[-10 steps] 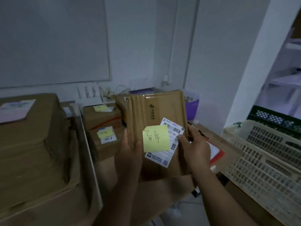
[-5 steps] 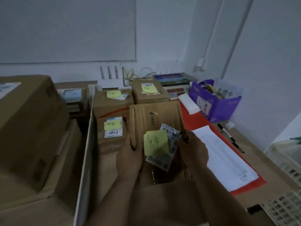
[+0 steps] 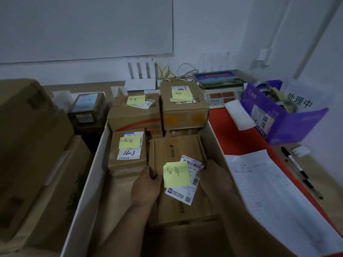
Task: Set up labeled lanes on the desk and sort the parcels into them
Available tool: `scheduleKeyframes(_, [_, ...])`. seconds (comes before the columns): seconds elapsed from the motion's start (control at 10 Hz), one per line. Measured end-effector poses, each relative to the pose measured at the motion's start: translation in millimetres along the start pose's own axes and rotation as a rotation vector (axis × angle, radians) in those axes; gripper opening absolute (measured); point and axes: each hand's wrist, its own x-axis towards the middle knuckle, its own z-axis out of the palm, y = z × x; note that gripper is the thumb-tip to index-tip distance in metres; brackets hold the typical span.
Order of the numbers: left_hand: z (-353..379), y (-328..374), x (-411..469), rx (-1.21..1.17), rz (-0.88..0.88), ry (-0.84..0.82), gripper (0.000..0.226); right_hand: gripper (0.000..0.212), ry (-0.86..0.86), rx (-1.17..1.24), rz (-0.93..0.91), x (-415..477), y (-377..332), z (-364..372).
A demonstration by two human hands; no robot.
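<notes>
The left hand (image 3: pixel 146 184) and right hand (image 3: pixel 213 178) close their grip on a flat cardboard parcel (image 3: pixel 176 147) (square yellow note (image 3: pixel 176 174) atop).

Reaching in from the bottom edge with both bare forearms, angled toward each other. Clamping the parcel (image 3: pixel 176 145) from either side. On its left edge with the left hand (image 3: pixel 146 186): back of the hand up, thumb hooked over the top face, fingers tucked under and out of sight. On its right edge with the right hand (image 3: pixel 213 178): back up too, fingertips curled at the rim near the far corner. Wrists about level and roughly straight. Dim light here, so probably thumb on top on the right as well, but hard to call.
</notes>
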Motion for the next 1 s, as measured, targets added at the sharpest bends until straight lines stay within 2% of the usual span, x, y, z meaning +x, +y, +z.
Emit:
scheduleKeyframes(0.2, [11, -2, 28, 0.039, -0.014, 0.034, 0.038, 0.022, -0.005, -0.074, 0.021, 26, -8, 11])
scheduleKeyframes(0.3, [18, -3, 43, 0.013, -0.038, 0.112, 0.038, 0.023, -0.002, -0.053, 0.008, 39, -14, 10])
scheduleKeyframes(0.5, [25, -6, 60, -0.097, -0.115, 0.233, 0.054, 0.024, 0.016, -0.023, -0.005, 59, -22, 11])
scheduleKeyframes(0.7, [17, 3, 51, -0.045, -0.113, 0.22, 0.054, 0.022, 0.016, -0.016, -0.012, 58, -26, 11])
scheduleKeyframes(0.9, [-13, -5, 26, -0.093, -0.009, 0.235, 0.048, 0.034, 0.081, -0.033, -0.169, 19, -43, -5])
scheduleKeyframes(1.0, [-38, -7, 8, -0.073, 0.077, 0.238, 0.047, 0.022, 0.2, -0.011, -0.309, -16, -62, -13])
